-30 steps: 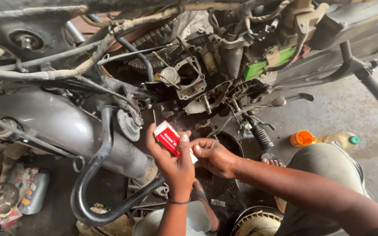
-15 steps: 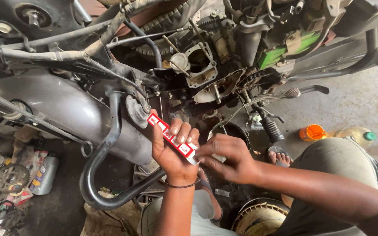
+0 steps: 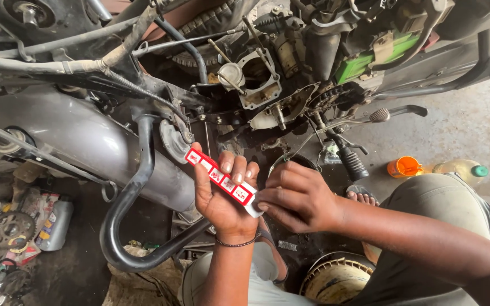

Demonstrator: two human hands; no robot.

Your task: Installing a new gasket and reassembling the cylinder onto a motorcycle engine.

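The left hand (image 3: 222, 195) grips a red and white tube (image 3: 220, 181) slantwise, fingers wrapped round it, just beside the grey exhaust muffler (image 3: 80, 144) and the black bent pipe (image 3: 126, 209). The right hand (image 3: 296, 195) pinches the tube's lower white end with closed fingertips; what lies under them is hidden. Engine parts (image 3: 262, 79) crowd close above, leaving little free space. An orange-capped bottle (image 3: 435, 168) lies on the stained concrete floor (image 3: 472, 124) near the right edge.

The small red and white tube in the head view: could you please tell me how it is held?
The left hand wraps the small red and white tube around its middle; the right hand pinches its white lower end.
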